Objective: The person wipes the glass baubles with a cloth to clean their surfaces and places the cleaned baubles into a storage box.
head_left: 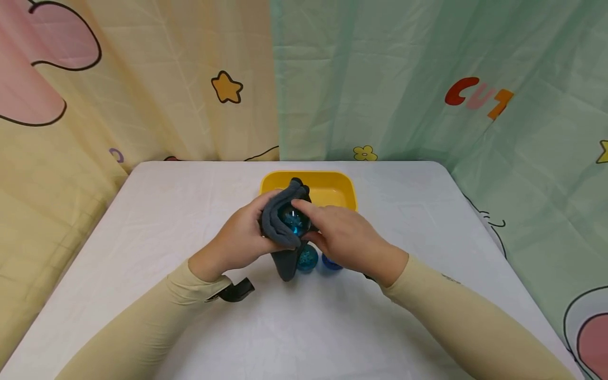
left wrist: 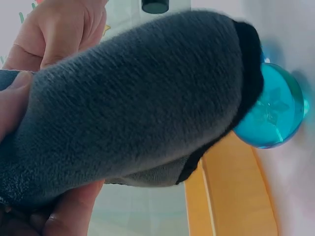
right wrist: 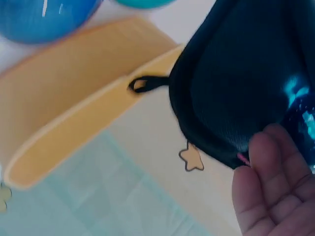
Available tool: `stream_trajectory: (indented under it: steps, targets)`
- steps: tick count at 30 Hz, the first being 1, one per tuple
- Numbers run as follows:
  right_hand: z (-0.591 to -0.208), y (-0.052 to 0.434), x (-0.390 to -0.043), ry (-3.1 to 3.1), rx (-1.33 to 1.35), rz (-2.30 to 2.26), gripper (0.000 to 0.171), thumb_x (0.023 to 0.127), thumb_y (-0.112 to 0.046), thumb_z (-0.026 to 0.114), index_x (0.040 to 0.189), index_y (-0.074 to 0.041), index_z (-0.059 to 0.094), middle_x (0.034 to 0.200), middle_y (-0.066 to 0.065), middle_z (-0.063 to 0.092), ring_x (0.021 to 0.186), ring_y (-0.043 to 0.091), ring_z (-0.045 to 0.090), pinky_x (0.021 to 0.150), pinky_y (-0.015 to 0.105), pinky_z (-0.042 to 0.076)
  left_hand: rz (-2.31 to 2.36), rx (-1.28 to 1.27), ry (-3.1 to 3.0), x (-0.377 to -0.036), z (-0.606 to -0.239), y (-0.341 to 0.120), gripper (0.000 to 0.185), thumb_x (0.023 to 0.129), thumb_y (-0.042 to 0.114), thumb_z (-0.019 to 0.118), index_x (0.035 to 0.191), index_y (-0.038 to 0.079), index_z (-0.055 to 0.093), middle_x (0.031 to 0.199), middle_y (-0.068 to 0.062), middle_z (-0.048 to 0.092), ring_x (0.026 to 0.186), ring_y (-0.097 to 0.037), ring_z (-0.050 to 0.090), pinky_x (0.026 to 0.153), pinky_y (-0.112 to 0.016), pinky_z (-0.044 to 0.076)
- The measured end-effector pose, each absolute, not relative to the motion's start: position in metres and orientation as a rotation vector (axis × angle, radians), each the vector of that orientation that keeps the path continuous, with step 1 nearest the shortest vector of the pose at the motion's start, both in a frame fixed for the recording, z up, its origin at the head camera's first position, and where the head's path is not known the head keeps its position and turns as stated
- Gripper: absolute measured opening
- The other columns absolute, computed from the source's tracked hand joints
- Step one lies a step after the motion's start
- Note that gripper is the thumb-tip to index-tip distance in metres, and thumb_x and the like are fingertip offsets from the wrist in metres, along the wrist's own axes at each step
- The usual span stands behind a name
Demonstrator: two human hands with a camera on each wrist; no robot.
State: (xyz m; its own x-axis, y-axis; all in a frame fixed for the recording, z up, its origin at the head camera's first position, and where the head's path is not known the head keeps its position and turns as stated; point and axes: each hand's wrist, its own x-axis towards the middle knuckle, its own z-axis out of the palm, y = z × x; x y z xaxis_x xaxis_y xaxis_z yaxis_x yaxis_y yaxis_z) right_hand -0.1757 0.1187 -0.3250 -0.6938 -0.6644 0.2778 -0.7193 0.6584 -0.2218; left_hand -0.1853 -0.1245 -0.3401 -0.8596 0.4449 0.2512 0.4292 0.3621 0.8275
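In the head view my left hand (head_left: 242,235) grips a dark grey fuzzy cloth (head_left: 275,221) with black edging. It is folded around one side of a clear blue glitter ball (head_left: 295,220), held above the table. From the other side my right hand (head_left: 349,235) holds the ball, forefinger over its top and thumb low. Part of the cloth hangs down below. In the right wrist view a smooth dark face of the cloth (right wrist: 231,64) shows a small black loop, and the right fingertips (right wrist: 263,147) sit at its edge. Cloth hides much of the ball.
On the white table (head_left: 404,327), a teal glitter ball (head_left: 307,259) and a dark blue ball (head_left: 331,263) lie beneath the hands. Behind them stands a yellow tray (head_left: 352,192), partly covered by hands and cloth. Patterned curtains (head_left: 361,79) hang behind the table.
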Motion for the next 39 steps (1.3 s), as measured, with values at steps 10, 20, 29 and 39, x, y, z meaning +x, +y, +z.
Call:
stream_trajectory:
  steps: [10,20,29,39]
  targets:
    - [-0.3237,0.1168,-0.1762,-2.928,0.925,1.001,0.058,0.105,-0.034,0.067,0.15,-0.003,0.045,0.082,-0.003,0.068,0.068,0.012,0.057,0.064,0.028,0.053,1.57,0.869,2.554,-0.1835,-0.3386,-0.1218,0.083,0.081,0.015,0.093,0.153,0.02,0.05,0.143,-0.001,0.066,0.132,-0.021,0.062,0.111,-0.052,0.053]
    - [-0.324,0.1177,-0.1727,-2.831,1.108,0.892,0.075,0.105,-0.025,0.067,0.163,-0.007,0.023,0.125,0.007,0.073,0.101,0.016,0.073,0.091,0.036,0.063,1.553,0.847,2.616,-0.1836,-0.3393,-0.1237,0.088,0.08,0.013,0.093,0.155,0.012,0.047,0.149,-0.006,0.062,0.135,-0.027,0.061,0.115,-0.055,0.048]
    - [-0.3224,0.1198,-0.1766,-2.628,1.166,0.439,0.065,0.097,-0.024,0.077,0.153,-0.01,0.046,0.111,0.006,0.078,0.094,0.022,0.074,0.089,0.037,0.063,1.565,0.828,2.576,-0.1836,-0.3387,-0.1254,0.084,0.081,0.014,0.093,0.153,0.015,0.049,0.147,-0.006,0.064,0.134,-0.027,0.062,0.111,-0.055,0.053]
    - [-0.3269,0.1186,-0.1772,-2.893,0.98,1.025,0.057,0.105,-0.032,0.067,0.149,-0.003,0.046,0.092,-0.002,0.074,0.075,0.01,0.061,0.07,0.027,0.056,1.552,0.871,2.58,-0.1807,-0.3378,-0.1238,0.086,0.081,0.013,0.093,0.154,0.017,0.048,0.144,-0.006,0.066,0.133,-0.028,0.062,0.115,-0.058,0.048]
